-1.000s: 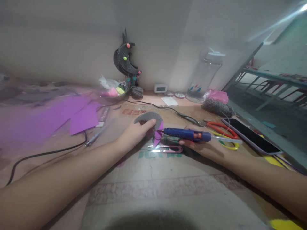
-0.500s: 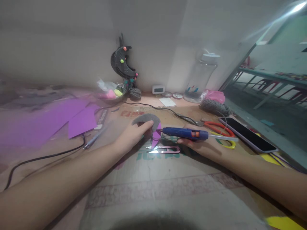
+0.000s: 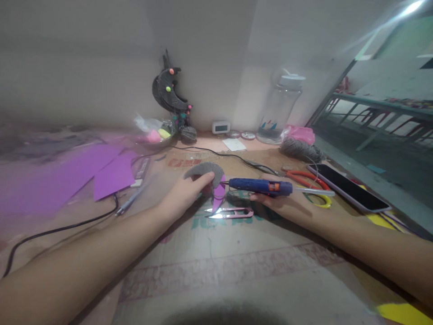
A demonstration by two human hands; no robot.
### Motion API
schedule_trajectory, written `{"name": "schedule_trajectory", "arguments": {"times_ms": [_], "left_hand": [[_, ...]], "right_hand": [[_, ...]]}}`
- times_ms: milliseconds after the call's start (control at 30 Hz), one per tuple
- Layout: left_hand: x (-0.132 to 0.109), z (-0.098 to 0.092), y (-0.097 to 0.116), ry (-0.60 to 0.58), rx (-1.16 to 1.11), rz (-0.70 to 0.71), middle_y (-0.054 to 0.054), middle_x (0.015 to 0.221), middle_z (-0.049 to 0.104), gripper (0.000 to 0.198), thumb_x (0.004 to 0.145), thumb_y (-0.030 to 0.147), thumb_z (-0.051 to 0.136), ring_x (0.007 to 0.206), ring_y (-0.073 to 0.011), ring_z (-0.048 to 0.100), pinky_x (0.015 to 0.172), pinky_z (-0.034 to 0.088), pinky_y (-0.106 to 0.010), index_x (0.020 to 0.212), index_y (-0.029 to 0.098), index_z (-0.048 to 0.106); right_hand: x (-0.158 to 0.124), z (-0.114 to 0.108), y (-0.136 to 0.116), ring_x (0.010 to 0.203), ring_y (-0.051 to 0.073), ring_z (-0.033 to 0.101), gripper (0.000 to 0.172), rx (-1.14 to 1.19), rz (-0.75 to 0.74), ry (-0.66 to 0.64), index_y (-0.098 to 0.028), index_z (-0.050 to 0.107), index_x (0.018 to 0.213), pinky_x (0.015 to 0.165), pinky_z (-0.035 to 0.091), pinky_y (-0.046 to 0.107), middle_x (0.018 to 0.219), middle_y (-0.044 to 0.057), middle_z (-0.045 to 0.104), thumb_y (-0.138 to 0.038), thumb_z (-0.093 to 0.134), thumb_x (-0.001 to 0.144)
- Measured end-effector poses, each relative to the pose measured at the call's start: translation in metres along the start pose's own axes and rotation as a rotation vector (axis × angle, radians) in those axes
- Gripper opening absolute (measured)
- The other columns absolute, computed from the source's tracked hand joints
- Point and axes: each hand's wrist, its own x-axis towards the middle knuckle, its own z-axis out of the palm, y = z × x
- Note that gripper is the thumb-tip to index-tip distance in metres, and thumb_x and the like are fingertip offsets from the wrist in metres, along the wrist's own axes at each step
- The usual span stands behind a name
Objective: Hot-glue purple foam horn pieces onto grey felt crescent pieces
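Observation:
My left hand (image 3: 189, 189) pinches a crescent (image 3: 203, 170) covered in grey yarn, thumb on top. Its bare lower tip is purple (image 3: 219, 192), and a strand of yarn loops around it. In my right hand (image 3: 270, 201) is a blue hot glue gun (image 3: 260, 185), lying level with a clear glue stick (image 3: 314, 191) out of its back. The gun's nozzle points left and is at the edge of the purple part; whether it touches cannot be made out. Just below lie pink thread snips (image 3: 233, 212), blades to the left.
Purple sheets (image 3: 113, 176) and a pen (image 3: 130, 198) lie to the left. Orange-and-yellow-handled scissors (image 3: 321, 180), a phone (image 3: 350, 187) and grey yarn (image 3: 301, 150) are at right. A bottle (image 3: 279, 108), small clock (image 3: 221, 127) and dark crescent ornament (image 3: 167, 92) stand by the wall. A black cable (image 3: 219, 152) crosses behind.
The whole view has shifted slightly. Both hands keep their hold, and the glue gun's nozzle stays beside the crescent's purple part.

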Motion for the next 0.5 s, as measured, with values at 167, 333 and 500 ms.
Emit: {"name": "schedule_trajectory", "arguments": {"times_ms": [167,333,500], "left_hand": [[-0.003,0.001,0.006,0.013,-0.011,-0.021,0.002,0.064,0.062,0.023,0.074,0.042,0.064,0.063,-0.0161,0.054,0.064,0.041,-0.027,0.068,0.019,0.063],[-0.006,0.001,0.015,0.020,0.020,-0.050,0.001,0.063,0.062,0.025,0.075,0.040,0.063,0.062,-0.0164,0.054,0.062,0.040,-0.027,0.064,0.018,0.061],[-0.005,0.001,0.012,0.010,0.024,-0.065,0.002,0.060,0.060,0.028,0.075,0.043,0.063,0.059,-0.0152,0.052,0.059,0.038,-0.026,0.062,0.018,0.060]], "right_hand": [[0.002,0.002,0.005,0.055,0.018,0.049,0.031,-0.034,-0.008,0.051,-0.023,0.048,0.061,0.049,0.039,0.032,0.058,0.000,0.049,-0.043,0.069,0.071],[0.002,0.002,0.008,0.058,0.017,0.049,0.030,-0.054,-0.029,0.070,-0.023,0.047,0.064,0.051,0.039,0.031,0.062,0.000,0.051,-0.043,0.068,0.073],[0.002,0.000,0.004,0.058,0.017,0.049,0.032,-0.008,-0.021,0.049,-0.022,0.046,0.065,0.050,0.039,0.030,0.061,-0.001,0.052,-0.046,0.068,0.072]]}}
